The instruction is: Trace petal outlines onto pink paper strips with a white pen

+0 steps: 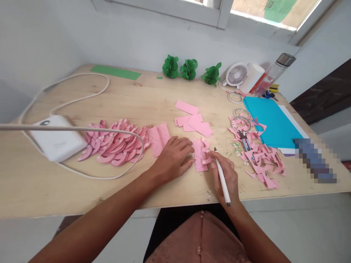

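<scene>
My right hand (225, 179) is closed round a white pen (223, 182), whose dark tip points up and away from me. Its fingertips are beside a curved pink cutout (205, 145) that lies on a pink paper strip (197, 160) with drawn lines. Flat on the table rests my left hand (177, 157), palm down, its fingertips at the strip's left edge. To its left are marked pink strips (159, 140) and a large heap of curved pink pieces (117, 142). Several blank pink rectangles (192, 122) lie beyond my hands.
Pink scraps (264, 160), pliers (244, 140) and tape rolls (241, 124) lie right, near blue sheets (274, 122). Green paper shapes (188, 69), a fan (236, 75) and a bottle (275, 73) stand behind. A white power bank (59, 138) and looping cable are left.
</scene>
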